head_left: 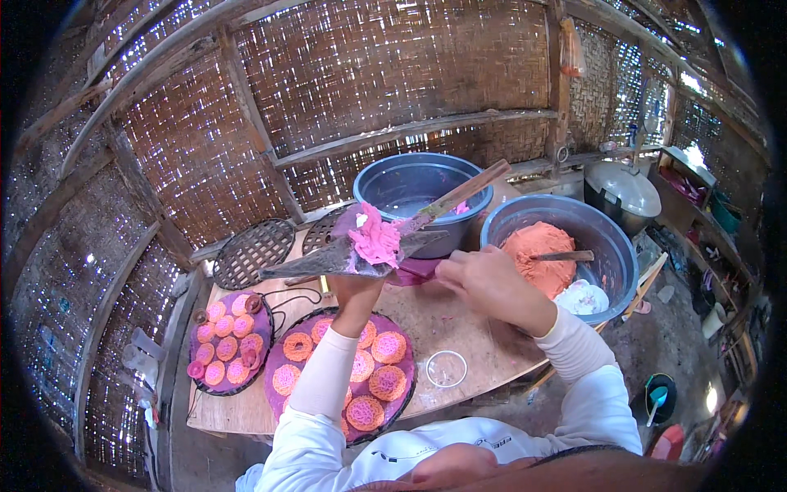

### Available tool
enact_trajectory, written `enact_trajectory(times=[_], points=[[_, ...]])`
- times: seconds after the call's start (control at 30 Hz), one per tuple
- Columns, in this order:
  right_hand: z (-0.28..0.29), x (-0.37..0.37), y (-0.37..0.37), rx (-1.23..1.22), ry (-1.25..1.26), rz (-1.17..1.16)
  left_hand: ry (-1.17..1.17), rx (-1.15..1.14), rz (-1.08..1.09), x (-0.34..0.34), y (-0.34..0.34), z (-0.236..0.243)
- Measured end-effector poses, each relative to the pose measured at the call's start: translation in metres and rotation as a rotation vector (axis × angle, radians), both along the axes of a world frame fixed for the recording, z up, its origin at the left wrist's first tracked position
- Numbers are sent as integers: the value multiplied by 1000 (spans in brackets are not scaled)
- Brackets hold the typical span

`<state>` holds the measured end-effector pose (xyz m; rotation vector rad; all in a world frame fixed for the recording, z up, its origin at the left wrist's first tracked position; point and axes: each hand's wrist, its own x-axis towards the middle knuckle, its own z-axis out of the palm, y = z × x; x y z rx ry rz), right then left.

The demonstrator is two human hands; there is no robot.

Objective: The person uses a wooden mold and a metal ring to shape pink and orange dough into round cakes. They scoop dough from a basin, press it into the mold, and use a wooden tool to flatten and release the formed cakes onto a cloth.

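Note:
My left hand point(357, 289) holds up a clear plastic bag point(316, 262), its mouth spread wide and folded out over the hand; most of my fingers are hidden beneath it. A lump of bright pink paste point(375, 238) sits in the bag's mouth. Just behind, a wooden spatula point(463, 193) smeared with pink slants across the near blue-grey basin point(365, 174). Beside the other basin point(627, 279), my right hand point(484, 275) is closed with curled fingers; whatever it grips is hidden. Orange dough point(537, 254) with a wooden stick fills part of that basin.
Two round trays point(275, 377) of orange and pink patterned rounds lie at the left of the wooden table point(484, 369). A clear ring point(447, 369) is near its front edge. Woven round racks point(254, 252) lean at the back. A metal pot point(623, 193) stands right.

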<state>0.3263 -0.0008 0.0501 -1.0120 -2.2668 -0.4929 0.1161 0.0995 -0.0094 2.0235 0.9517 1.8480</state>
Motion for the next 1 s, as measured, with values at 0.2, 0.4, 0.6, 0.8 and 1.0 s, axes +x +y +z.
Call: enact_trajectory(times=[0.2,0.4,0.6,0.8,1.0], points=[[11,1,-5,-174,63,-124,-671,-402,-722,13,-26,29],[21,-20,-7,-223,298,-34,-1199,-622,-1233,18,-26,41],[9,-5,1,-280,97,69,-148,-155,-263,19,-19,31],[16,-23,5,-126,159,-80,-324,-81,-457,16,-9,15],[8,-38,12,41,369,72,248,249,213,18,-11,21]])
